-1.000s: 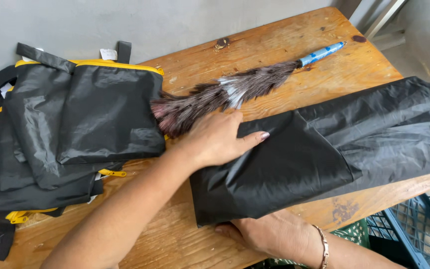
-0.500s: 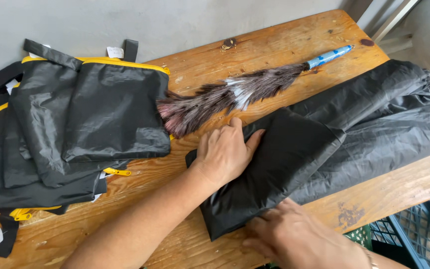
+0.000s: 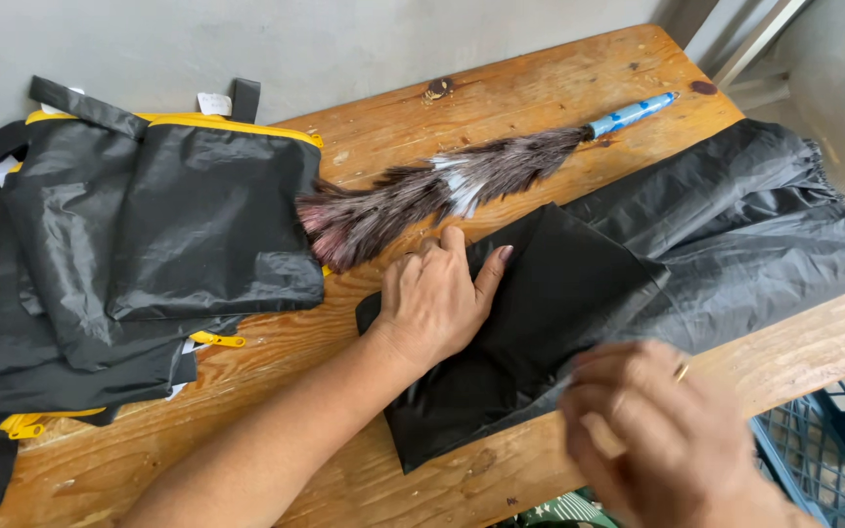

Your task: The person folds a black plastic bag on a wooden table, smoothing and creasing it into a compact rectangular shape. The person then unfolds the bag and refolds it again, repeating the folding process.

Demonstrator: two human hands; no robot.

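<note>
A: Where was the black fabric [image 3: 579,323]?
B: Spread across the wooden table [image 3: 540,88], its folded near end under the left hand [image 3: 437,303]. That hand lay flat, fingers together and extended, thumb out, pressing it down.
A: And the right hand [image 3: 657,440]?
B: Blurred, over the fabric's near edge; couldn't tell the fingers' state.
A: Nearby?
B: A feather duster [image 3: 442,186] just beyond the left fingertips, and a stack of black bags [image 3: 139,244] with yellow zips to the left.
</note>
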